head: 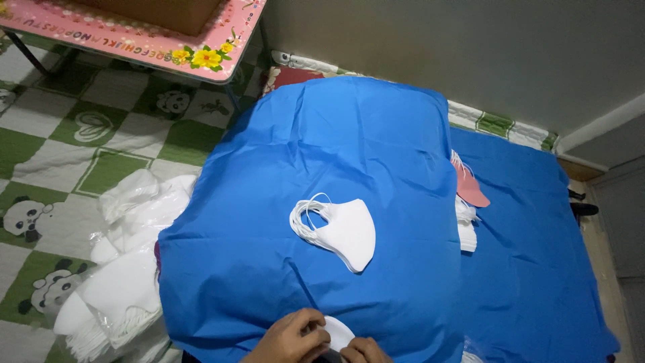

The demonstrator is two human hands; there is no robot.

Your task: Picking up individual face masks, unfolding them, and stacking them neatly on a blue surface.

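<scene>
At the bottom edge both my hands close on one white face mask (337,331). My left hand (290,338) pinches its left side, and my right hand (366,351) holds its lower right, partly cut off by the frame. A small stack of white masks (344,230) with ear loops lies on the blue cloth (349,141) above my hands, apart from them.
A clear plastic bag of white masks (127,269) sits on the left on the green panda-print mat (60,148). A pink mask on a white pile (467,202) lies at the right. A pink low table (134,33) stands at the top left.
</scene>
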